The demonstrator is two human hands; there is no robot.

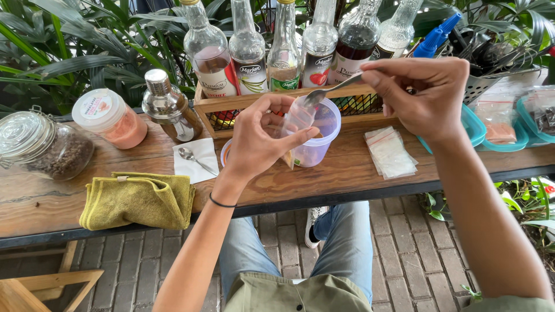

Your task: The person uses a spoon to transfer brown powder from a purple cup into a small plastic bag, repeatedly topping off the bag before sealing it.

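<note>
Just above the middle of the frame, the left hand [261, 136] pinched a small clear plastic bag [298, 118] open over a round clear tub [321, 138] standing on the wooden table [347, 173]. The bag looked thin, glossy and almost colourless. The right hand [425, 95], at upper right, clenched the handle of a metal spoon [324, 93] whose bowl dipped into the bag's mouth. What lay in the spoon or bag was too faint to tell. The left fingers hid the bag's lower edge, and an orange-rimmed thing behind the wrist was mostly covered.
</note>
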